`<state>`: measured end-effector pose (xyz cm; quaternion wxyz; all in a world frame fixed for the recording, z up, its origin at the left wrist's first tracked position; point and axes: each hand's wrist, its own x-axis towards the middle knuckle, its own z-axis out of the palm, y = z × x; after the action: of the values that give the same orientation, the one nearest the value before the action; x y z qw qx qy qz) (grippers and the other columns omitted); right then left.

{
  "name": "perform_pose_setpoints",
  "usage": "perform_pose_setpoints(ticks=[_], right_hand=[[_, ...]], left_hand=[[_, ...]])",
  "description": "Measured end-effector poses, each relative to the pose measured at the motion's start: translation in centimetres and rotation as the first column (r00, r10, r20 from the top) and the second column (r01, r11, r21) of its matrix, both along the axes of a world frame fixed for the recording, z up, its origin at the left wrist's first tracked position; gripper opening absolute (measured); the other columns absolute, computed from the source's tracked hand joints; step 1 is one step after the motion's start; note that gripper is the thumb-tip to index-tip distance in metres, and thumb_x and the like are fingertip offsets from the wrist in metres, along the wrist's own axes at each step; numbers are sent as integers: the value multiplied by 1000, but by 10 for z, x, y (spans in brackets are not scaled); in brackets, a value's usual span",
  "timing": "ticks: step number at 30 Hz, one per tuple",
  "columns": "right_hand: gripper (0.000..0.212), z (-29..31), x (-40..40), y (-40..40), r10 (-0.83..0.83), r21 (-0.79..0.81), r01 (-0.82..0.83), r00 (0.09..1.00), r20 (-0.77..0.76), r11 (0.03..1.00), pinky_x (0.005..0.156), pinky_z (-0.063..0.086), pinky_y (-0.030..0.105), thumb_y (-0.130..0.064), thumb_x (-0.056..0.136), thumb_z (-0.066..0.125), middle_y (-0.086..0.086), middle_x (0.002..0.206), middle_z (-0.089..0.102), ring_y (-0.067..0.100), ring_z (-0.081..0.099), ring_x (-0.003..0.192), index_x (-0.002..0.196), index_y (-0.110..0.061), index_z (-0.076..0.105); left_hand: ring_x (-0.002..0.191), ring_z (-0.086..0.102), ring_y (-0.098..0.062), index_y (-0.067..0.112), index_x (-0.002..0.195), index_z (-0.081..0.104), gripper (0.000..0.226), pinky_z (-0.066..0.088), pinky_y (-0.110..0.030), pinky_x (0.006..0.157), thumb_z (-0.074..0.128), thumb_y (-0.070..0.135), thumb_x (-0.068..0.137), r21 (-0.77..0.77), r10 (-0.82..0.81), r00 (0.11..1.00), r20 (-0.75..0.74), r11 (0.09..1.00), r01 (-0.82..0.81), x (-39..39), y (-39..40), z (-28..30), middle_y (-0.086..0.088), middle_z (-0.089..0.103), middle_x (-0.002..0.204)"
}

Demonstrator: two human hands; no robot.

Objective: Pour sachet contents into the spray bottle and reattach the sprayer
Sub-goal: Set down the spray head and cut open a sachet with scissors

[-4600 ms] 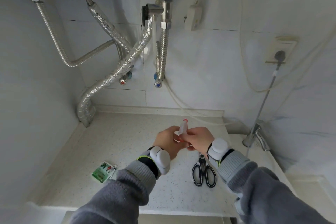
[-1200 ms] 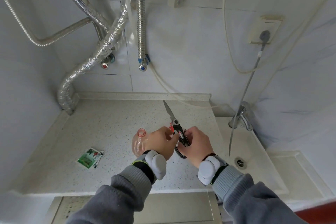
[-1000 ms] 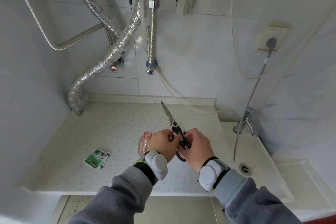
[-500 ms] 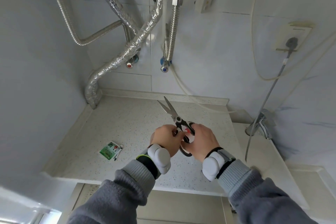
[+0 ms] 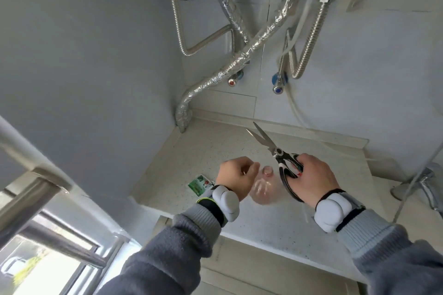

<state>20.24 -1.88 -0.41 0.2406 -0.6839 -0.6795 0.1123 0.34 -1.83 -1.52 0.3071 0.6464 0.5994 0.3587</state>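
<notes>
the spray bottle (image 5: 263, 188) stands upright on the speckled, pale stone-look counter (image 5: 275, 227), between the two hands. it is clear, pinkish plastic with a rounded shoulder, its long axis vertical and its open, ringed neck pointing straight up; no sprayer sits on it. the left hand (image 5: 236, 178) hovers just beside the bottle's shoulder with its fingers loosely curled; whether they pinch something small i cannot tell. the right hand (image 5: 311, 178) grips the black, white-edged handles of the scissors (image 5: 278, 153), whose smooth steel blades stand a little apart and point up and away to the left, toward the back wall. the sachet (image 5: 200, 184), a flat green printed packet, lies on the counter just left of the left wrist. behind, crinkled foil-wrapped pipes (image 5: 239, 62) and ribbed metal hoses run down the tiled wall. a chrome tap (image 5: 426, 189) sits at the far right.
</notes>
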Motion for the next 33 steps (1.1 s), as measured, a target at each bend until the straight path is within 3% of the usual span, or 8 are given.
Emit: perform_pose_setpoints(ticks=[2,5,7,10,16,24,30,33], right_hand=[[39,0,-3,1,19,17,-19,1000,20,1000,47,27,21,-66,73,49,-8,66,52,10,49,58,68,-27,47],[42,-1,-5,3,34,19,-34,999,33,999,47,29,24,-67,72,50,-7,67,51,11,49,59,70,-25,48],[44,-1,-6,1,28,11,-28,998,50,1000,52,33,27,-66,72,51,-6,71,53,18,52,64,75,-22,52],[44,-4,-9,0,40,-23,-38,996,81,999,58,38,29,-63,74,54,-5,77,56,20,55,70,80,-20,55],[44,-4,-9,-2,47,-31,-43,993,110,999,63,45,30,-62,73,55,-6,82,57,20,59,76,88,-20,57],[39,-5,-5,-3,75,2,-76,990,118,997,57,35,27,-61,69,54,-12,74,49,17,50,68,84,-24,49],[34,-9,0,-9,83,-12,-82,993,86,997,53,33,25,-57,72,60,-10,71,51,10,50,64,76,-26,47],[33,-10,3,-12,71,-20,-70,994,88,997,55,36,27,-52,75,67,-8,72,53,13,52,66,74,-26,47]], left_hand=[[59,54,-6,24,70,62,16,41,-22,56,56,27,85,-6,117,992,-51,993,-118,-31,4,-15,12,59,61],[70,62,-23,22,75,62,13,51,-29,59,51,23,82,-157,186,946,-267,960,-233,-72,17,-40,2,66,78],[79,64,-28,18,90,67,17,52,-30,62,53,24,83,-262,161,900,-404,923,-283,-92,26,-58,-6,67,94],[106,56,-30,13,118,58,35,54,-42,83,57,30,88,-359,109,864,-492,879,-315,-110,38,-88,-11,57,119],[118,41,-32,16,123,52,49,44,-46,89,63,39,81,-378,46,798,-601,863,-334,-109,54,-111,-10,47,126],[114,49,-33,16,128,47,50,47,-46,94,67,27,83,-363,77,835,-545,876,-318,-101,62,-112,-12,49,126],[97,56,-32,18,118,54,30,52,-45,84,58,18,89,-245,222,869,-442,902,-356,-102,55,-108,-9,54,114],[75,60,-23,17,101,57,11,49,-28,56,59,20,90,-236,323,909,-264,892,-386,-101,50,-99,-6,64,96]])
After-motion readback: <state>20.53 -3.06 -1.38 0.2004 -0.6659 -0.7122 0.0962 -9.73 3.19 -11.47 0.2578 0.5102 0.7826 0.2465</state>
